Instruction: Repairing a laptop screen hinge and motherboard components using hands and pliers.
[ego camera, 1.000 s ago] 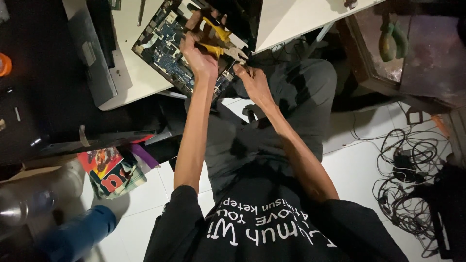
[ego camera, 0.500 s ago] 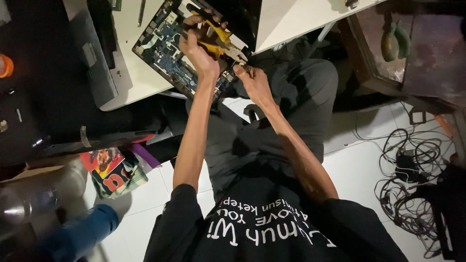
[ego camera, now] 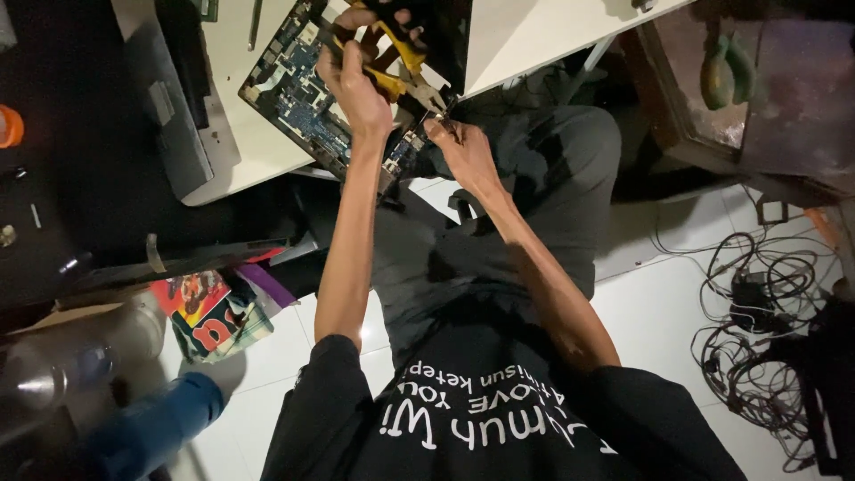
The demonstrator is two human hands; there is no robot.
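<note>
Left hand (ego camera: 356, 85) closed around yellow-handled pliers (ego camera: 401, 76); right hand (ego camera: 459, 151), fingers pinched narrow, touching the board (ego camera: 294, 89) at its near corner. Board overhanging the worktop (ego camera: 534, 31) edge. Best done steadily: short pliers movements, board corner kept pinned, nothing twisted.

A cramped home repair corner: a bare circuit board (ego camera: 298, 93) on a white table (ego camera: 543, 36), tangled cables (ego camera: 757, 312) on the tiled floor beside it.
</note>
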